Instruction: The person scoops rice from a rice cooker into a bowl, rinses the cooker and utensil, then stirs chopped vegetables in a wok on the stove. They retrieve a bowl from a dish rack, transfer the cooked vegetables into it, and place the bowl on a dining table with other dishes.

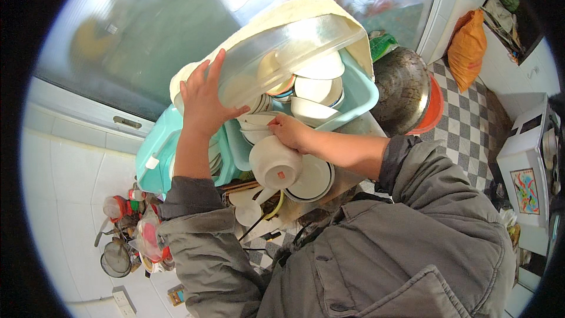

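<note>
The right hand (289, 132) grasps a white bowl (275, 162) at its near side; the spread left hand (203, 100) touches a clear lid (250, 70).

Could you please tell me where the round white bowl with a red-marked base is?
In the head view, the white bowl is near the centre, in the right hand, just left of the round, dark-rimmed white dish.

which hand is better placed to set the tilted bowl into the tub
Probably the right hand: it holds the tilted bowl near the turquoise tub, while the left hand braces the clear lid.
</note>
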A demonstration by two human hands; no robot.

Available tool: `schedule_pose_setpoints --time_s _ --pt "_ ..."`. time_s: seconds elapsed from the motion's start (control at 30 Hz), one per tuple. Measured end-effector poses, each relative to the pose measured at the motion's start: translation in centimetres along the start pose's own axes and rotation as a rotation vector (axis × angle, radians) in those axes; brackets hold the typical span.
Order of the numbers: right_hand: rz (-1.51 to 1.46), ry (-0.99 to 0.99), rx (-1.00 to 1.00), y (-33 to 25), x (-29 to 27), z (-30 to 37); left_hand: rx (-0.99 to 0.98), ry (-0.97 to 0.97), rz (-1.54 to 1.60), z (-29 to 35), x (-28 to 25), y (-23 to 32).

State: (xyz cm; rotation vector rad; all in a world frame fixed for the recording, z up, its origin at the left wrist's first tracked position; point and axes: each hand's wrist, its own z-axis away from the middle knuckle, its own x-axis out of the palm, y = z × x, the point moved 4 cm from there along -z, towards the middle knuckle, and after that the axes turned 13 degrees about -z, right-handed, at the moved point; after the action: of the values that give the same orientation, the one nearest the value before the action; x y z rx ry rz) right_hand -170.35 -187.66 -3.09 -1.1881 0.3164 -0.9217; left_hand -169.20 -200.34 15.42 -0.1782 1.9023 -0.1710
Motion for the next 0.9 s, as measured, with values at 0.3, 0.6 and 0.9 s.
schedule_pose_setpoints --time_s 0.3,0.6,0.9 --pt "0.776 -0.113 -0.256 -8.9 -9.8 4.3 -0.002 0.026 -0.025 0.6 0.5 -0.1" --pt "1.976 -0.342 0.253 -4.7 -14.1 -0.7 -0.017 0.003 -0.031 0.5 0.4 -0.2" --pt "1.87 -0.322 0.163 -3.0 -15.3 -5.6 -0.039 0.02 -0.033 1.0 0.8 -0.2"
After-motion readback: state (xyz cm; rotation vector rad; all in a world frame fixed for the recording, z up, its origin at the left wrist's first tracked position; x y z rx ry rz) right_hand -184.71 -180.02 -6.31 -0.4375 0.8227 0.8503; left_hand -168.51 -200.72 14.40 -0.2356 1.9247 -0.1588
